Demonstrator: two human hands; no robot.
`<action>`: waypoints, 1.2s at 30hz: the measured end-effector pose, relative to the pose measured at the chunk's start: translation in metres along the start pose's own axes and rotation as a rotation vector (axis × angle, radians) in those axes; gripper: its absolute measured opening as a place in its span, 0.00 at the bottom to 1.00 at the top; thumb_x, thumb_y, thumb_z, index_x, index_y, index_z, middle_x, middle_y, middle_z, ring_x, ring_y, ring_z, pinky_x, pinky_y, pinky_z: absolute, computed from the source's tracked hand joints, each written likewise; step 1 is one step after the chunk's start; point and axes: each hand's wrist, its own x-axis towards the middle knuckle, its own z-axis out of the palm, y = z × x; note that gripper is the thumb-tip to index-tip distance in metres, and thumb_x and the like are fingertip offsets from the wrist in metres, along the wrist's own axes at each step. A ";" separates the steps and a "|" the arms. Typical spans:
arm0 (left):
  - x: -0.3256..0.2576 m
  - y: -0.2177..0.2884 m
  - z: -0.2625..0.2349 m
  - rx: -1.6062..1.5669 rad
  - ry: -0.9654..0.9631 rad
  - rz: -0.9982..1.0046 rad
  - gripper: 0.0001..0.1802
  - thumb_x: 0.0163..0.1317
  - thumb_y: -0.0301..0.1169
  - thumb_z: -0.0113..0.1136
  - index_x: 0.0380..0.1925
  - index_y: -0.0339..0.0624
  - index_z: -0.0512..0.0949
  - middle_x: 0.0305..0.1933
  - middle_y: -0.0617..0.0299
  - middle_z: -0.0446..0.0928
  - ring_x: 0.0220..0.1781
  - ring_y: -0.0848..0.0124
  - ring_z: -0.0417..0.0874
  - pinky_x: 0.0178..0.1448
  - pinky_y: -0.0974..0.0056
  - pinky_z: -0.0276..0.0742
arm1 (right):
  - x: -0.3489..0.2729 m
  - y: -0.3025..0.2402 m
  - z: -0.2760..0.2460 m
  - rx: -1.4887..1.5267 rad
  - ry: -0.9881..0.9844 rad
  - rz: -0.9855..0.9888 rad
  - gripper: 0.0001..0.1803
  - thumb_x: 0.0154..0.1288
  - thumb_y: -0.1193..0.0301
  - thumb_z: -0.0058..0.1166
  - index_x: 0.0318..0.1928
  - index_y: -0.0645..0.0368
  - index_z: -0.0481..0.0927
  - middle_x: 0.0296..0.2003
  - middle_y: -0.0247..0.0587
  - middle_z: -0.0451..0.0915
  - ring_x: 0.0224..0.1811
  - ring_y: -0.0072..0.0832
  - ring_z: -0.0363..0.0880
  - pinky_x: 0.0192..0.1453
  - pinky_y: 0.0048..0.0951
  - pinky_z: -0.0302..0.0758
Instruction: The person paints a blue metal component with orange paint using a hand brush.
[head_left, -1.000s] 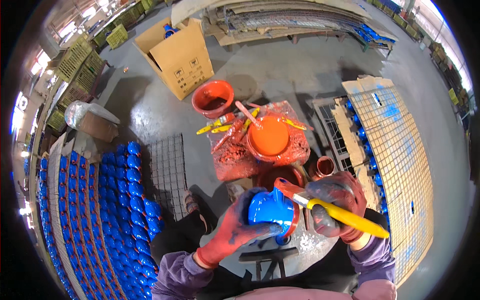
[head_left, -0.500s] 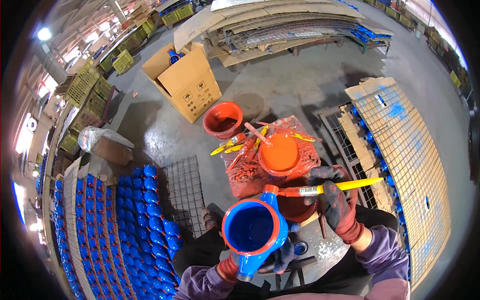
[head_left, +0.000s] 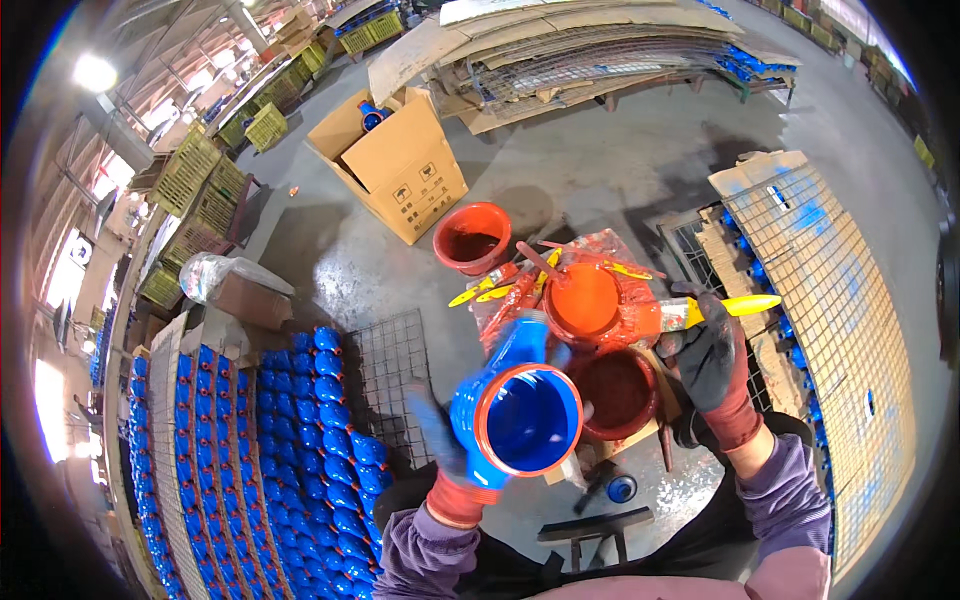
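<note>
My left hand (head_left: 440, 430), in a dark glove with a red cuff, grips a blue pipe fitting (head_left: 478, 425). The fitting has a wide round mouth edged in red and a pipe stub on either side; it is tilted, and motion blurs its upper stub. In my gloved right hand (head_left: 712, 350) is a paintbrush (head_left: 750, 305) with a yellow handle. Its orange-coated bristles point left, beside a pot of orange paint (head_left: 582, 303). Below that pot sits a dark red bowl (head_left: 615, 395), apart from both hands.
Rows of blue fittings (head_left: 315, 430) stand at the left beside a wire grid (head_left: 385, 350). Beyond the paint are a red bucket (head_left: 472, 238) and an open cardboard box (head_left: 405, 170). A mesh-covered board (head_left: 820, 300) lies at the right. Several brushes (head_left: 497, 285) rest near the pot.
The brush has come away from the fitting's red stub end and is now up beside the orange pot. My left hand has turned the fitting, its mouth now farther right. The whole view has shifted slightly.
</note>
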 end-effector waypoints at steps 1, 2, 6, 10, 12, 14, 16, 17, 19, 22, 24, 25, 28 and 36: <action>-0.012 -0.011 0.010 -0.745 -0.038 -0.130 0.37 0.65 0.56 0.41 0.63 0.37 0.62 0.61 0.52 0.70 0.64 0.57 0.70 0.68 0.50 0.64 | 0.000 -0.001 -0.001 0.353 -0.009 0.113 0.21 0.72 0.61 0.42 0.51 0.69 0.71 0.48 0.46 0.73 0.28 0.24 0.78 0.32 0.24 0.77; -0.024 -0.024 0.018 -1.484 -0.067 -0.255 0.34 0.68 0.53 0.39 0.62 0.37 0.63 0.60 0.53 0.71 0.63 0.58 0.71 0.68 0.52 0.64 | 0.001 0.001 -0.003 0.406 -0.012 0.168 0.17 0.70 0.66 0.45 0.51 0.68 0.71 0.46 0.43 0.75 0.27 0.25 0.78 0.28 0.24 0.77; -0.029 -0.030 0.031 -0.842 0.085 -0.572 0.30 0.60 0.43 0.58 0.58 0.39 0.66 0.55 0.55 0.72 0.55 0.61 0.76 0.59 0.58 0.71 | 0.001 -0.011 0.005 0.057 0.049 0.293 0.11 0.68 0.70 0.48 0.44 0.65 0.76 0.32 0.39 0.80 0.18 0.19 0.74 0.20 0.20 0.72; -0.026 -0.025 0.034 -0.404 -0.025 -0.653 0.31 0.52 0.37 0.67 0.54 0.38 0.68 0.50 0.54 0.73 0.50 0.61 0.77 0.54 0.60 0.73 | 0.009 -0.020 0.010 -0.371 -0.090 0.278 0.18 0.62 0.61 0.58 0.33 0.68 0.79 0.17 0.34 0.76 0.14 0.15 0.71 0.17 0.22 0.66; -0.024 -0.029 0.041 0.242 -0.111 -0.150 0.36 0.42 0.34 0.73 0.52 0.37 0.68 0.47 0.51 0.73 0.47 0.59 0.78 0.51 0.58 0.74 | 0.013 -0.019 0.003 -0.629 -0.246 0.384 0.19 0.61 0.59 0.58 0.31 0.68 0.79 0.17 0.42 0.76 0.15 0.25 0.74 0.20 0.28 0.69; -0.023 -0.026 0.046 0.293 -0.120 -0.088 0.38 0.40 0.37 0.74 0.51 0.35 0.69 0.46 0.48 0.72 0.46 0.54 0.77 0.48 0.56 0.75 | 0.010 -0.013 0.007 -0.649 -0.304 0.065 0.19 0.60 0.58 0.57 0.30 0.65 0.79 0.20 0.49 0.76 0.21 0.39 0.77 0.26 0.35 0.72; -0.023 -0.021 0.048 0.495 -0.154 0.039 0.39 0.37 0.35 0.75 0.51 0.35 0.69 0.47 0.48 0.72 0.45 0.57 0.79 0.48 0.57 0.77 | 0.008 -0.024 0.011 -0.731 -0.367 0.152 0.16 0.59 0.59 0.56 0.30 0.62 0.80 0.22 0.48 0.77 0.27 0.47 0.77 0.31 0.38 0.73; -0.022 -0.023 0.051 0.569 -0.148 0.082 0.40 0.35 0.36 0.76 0.50 0.35 0.69 0.47 0.46 0.72 0.44 0.52 0.78 0.49 0.56 0.77 | 0.006 -0.023 0.010 -0.756 -0.377 0.018 0.16 0.58 0.59 0.56 0.30 0.62 0.80 0.22 0.48 0.77 0.27 0.46 0.77 0.31 0.39 0.73; -0.021 -0.022 0.053 0.611 -0.166 0.107 0.40 0.34 0.37 0.76 0.50 0.35 0.69 0.47 0.45 0.72 0.45 0.51 0.78 0.49 0.55 0.77 | 0.004 -0.025 0.012 -0.758 -0.366 -0.175 0.15 0.56 0.60 0.58 0.27 0.62 0.78 0.20 0.48 0.75 0.24 0.46 0.77 0.28 0.39 0.72; -0.021 -0.017 0.052 0.718 -0.195 0.095 0.42 0.34 0.40 0.75 0.51 0.34 0.69 0.49 0.44 0.71 0.47 0.49 0.77 0.50 0.53 0.76 | -0.004 -0.035 0.013 -0.831 -0.398 -0.172 0.17 0.55 0.60 0.59 0.24 0.63 0.75 0.17 0.48 0.72 0.21 0.45 0.75 0.25 0.39 0.70; -0.022 -0.018 0.050 0.770 -0.211 0.052 0.43 0.34 0.42 0.75 0.51 0.34 0.68 0.50 0.43 0.70 0.48 0.47 0.76 0.50 0.52 0.76 | -0.006 -0.038 0.017 -0.933 -0.449 -0.314 0.17 0.53 0.60 0.60 0.24 0.62 0.74 0.16 0.46 0.70 0.18 0.42 0.73 0.22 0.38 0.67; -0.023 -0.020 0.049 0.793 -0.214 0.040 0.44 0.33 0.43 0.75 0.52 0.34 0.68 0.51 0.42 0.70 0.50 0.46 0.75 0.51 0.51 0.75 | -0.007 -0.039 0.019 -0.944 -0.447 -0.419 0.16 0.52 0.60 0.60 0.26 0.61 0.74 0.17 0.44 0.70 0.18 0.40 0.73 0.21 0.37 0.66; -0.024 -0.022 0.047 0.809 -0.183 0.042 0.45 0.35 0.44 0.74 0.54 0.38 0.67 0.50 0.44 0.70 0.49 0.47 0.75 0.50 0.50 0.74 | -0.017 -0.047 0.023 -1.051 -0.434 -0.597 0.16 0.49 0.58 0.61 0.32 0.56 0.76 0.22 0.38 0.71 0.19 0.33 0.73 0.25 0.32 0.66; -0.022 -0.033 0.039 0.403 -0.066 -0.117 0.40 0.43 0.41 0.72 0.56 0.39 0.66 0.47 0.47 0.72 0.47 0.51 0.77 0.50 0.55 0.74 | -0.024 -0.043 0.011 -1.025 -0.436 -0.877 0.19 0.43 0.63 0.64 0.37 0.54 0.79 0.31 0.36 0.80 0.29 0.34 0.78 0.36 0.34 0.73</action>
